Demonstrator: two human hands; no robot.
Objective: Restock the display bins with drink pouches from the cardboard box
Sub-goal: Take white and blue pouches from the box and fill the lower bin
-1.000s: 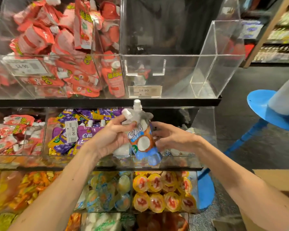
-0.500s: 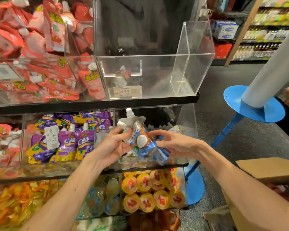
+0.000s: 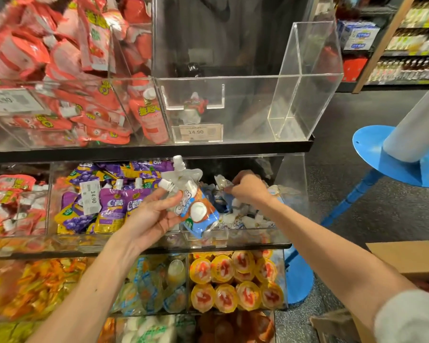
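Head view: we see left hand [image 3: 149, 219] and right hand [image 3: 248, 189] at the right end of the middle shelf [image 3: 144, 247].
left hand: fingers and thumb curled round two coconut pouches [image 3: 196, 209], white caps up, just in front of the coconut bin's front edge.
right hand: inside the coconut bin [image 3: 294, 186], fingertips pinching the top of a loose pouch [image 3: 221, 181] on the pile.
coconut bin: clear acrylic, partly filled with matching pouches.
cardboard box [image 3: 406, 258]: lower right, beside the right forearm; we cannot tell its contents.
grape pouches [image 3: 112, 206]: purple, in the next bin left.
upper bin [image 3: 307, 82]: clear, right end of the top shelf, 14.90 price tag [image 3: 197, 132] on its front wall.
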